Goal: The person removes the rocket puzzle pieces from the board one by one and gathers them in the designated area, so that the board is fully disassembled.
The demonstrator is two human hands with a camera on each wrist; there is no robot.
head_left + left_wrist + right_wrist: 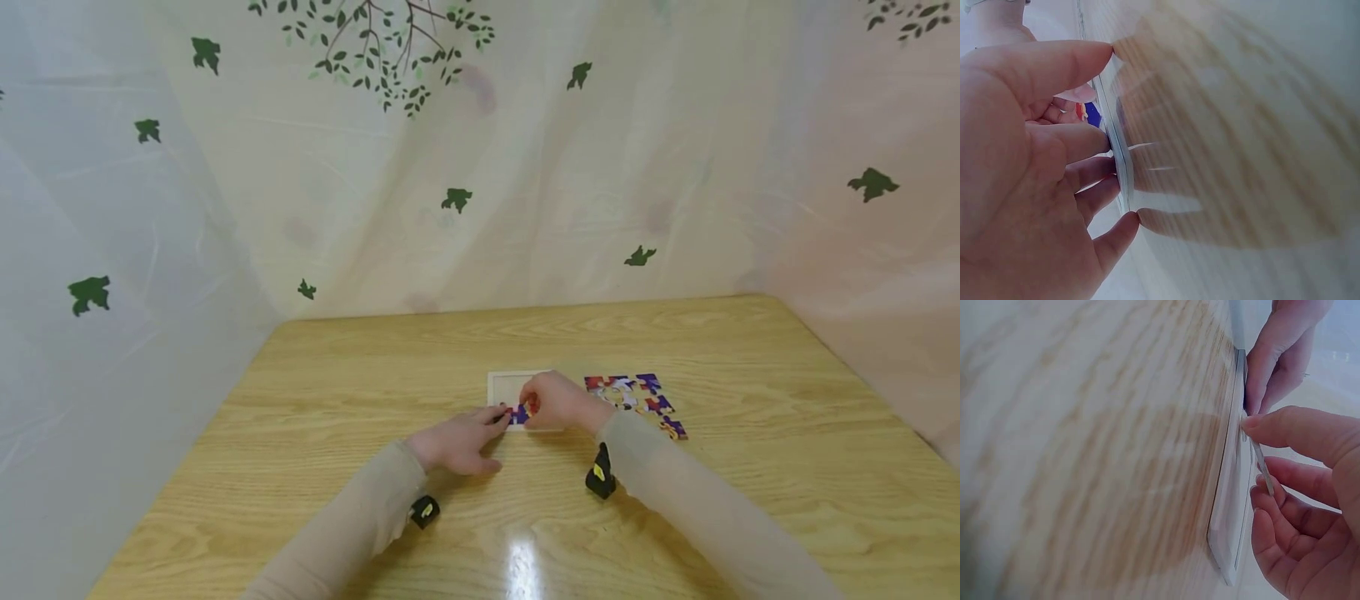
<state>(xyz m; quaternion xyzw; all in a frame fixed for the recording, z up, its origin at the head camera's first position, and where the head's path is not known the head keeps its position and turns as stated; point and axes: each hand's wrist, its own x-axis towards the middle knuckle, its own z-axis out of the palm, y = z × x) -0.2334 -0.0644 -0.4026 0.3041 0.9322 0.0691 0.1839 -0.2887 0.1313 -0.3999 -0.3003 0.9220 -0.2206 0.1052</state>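
Note:
A shallow white puzzle tray (492, 387) lies on the wooden table in front of me. Along its near edge sit purple and red jigsaw pieces (516, 416). My left hand (462, 442) rests at the tray's near left corner with fingers extended, fingertips on the pieces and rim; in the left wrist view its thumb and little finger reach down to the tabletop. Between thumb and fingers, my right hand (558, 401) pinches a jigsaw piece (1264, 466), tilted with its lower edge at the tray. The right hand covers much of the tray's right side in the head view.
Several loose jigsaw pieces (621, 393), purple, red and white, lie right of the tray, partly behind the right wrist. The wooden table (360, 367) runs back to a pale curtain (525, 242) printed with leaves and birds. Black cameras (599, 475) hang at both wrists.

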